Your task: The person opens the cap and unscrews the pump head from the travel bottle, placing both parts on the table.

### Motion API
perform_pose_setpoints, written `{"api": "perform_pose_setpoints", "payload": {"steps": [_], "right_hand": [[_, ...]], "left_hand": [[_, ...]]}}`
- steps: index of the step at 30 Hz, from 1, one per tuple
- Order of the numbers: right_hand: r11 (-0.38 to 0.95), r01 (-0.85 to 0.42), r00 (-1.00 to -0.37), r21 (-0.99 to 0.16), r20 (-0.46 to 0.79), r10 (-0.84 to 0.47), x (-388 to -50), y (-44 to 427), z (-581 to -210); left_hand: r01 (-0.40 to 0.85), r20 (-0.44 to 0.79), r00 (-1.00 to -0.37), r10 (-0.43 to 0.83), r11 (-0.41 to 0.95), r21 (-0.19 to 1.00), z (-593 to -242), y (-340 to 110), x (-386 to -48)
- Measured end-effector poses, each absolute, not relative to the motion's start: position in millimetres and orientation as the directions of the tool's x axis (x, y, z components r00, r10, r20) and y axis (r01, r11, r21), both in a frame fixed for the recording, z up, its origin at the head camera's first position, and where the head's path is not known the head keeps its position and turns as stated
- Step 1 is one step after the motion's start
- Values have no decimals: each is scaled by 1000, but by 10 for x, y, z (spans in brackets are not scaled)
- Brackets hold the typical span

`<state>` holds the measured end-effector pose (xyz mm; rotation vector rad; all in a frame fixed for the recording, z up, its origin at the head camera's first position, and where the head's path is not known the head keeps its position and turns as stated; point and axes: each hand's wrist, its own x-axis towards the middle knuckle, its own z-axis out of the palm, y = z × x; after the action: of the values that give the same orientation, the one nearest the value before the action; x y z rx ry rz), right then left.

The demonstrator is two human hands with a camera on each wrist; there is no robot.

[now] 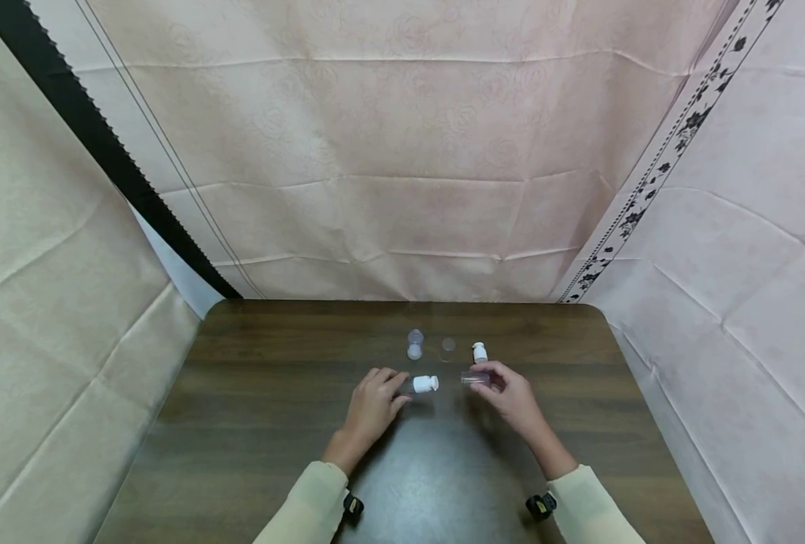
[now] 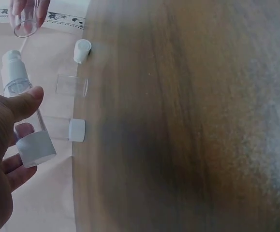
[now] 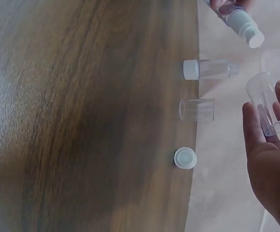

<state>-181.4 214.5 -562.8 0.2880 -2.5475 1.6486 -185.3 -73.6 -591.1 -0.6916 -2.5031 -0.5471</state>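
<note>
Clear plastic bottle with white pump top and white base [image 1: 425, 384] is gripped, tilted, by the left hand [image 1: 371, 406], above the brown wood-grain counter [image 1: 259, 415]. Beyond it stand a clear, white-based bottle [image 1: 415, 346] and a clear cylindrical cover [image 1: 447, 347]. A hollow transparent cylinder [image 1: 474, 378] is pinched by the right hand [image 1: 511, 398], near a white plastic cap [image 1: 480, 352].

I can read no words, brands or numbers anywhere; the yellowish marks [image 1: 542, 505] on my black wrist devices [image 1: 354, 508] are too small to make out.
</note>
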Motion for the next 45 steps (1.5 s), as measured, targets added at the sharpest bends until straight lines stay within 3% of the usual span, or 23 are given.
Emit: {"api": "perform_pose_setpoints", "payload": {"steps": [8,16,29,36,45], "right_hand": [[602,-324,-944,-730,289,-157,-1880,2080,-5695],[696,-335,-942,-635,227,-247,-2033,1982,-5768],[789,-351,-932,-504,103,-349,-2261,1780,-5873],[783,-416,-906,-462,133,-402,-2317,1716,-5897],[810,-362,-922,-462,48,-385,-2362,1671,-5939]], "left_hand": [[554,569,-749,340,792,256,-5954,-761,-1851],[550,578,-751,319,787,280,-5980,-804,-1830],[556,592,-743,311,780,288,-6003,-845,-1837],[547,573,-759,311,782,300,-6013,-855,-1818],[540,572,-763,300,782,311,-6017,-846,-1808]]}}
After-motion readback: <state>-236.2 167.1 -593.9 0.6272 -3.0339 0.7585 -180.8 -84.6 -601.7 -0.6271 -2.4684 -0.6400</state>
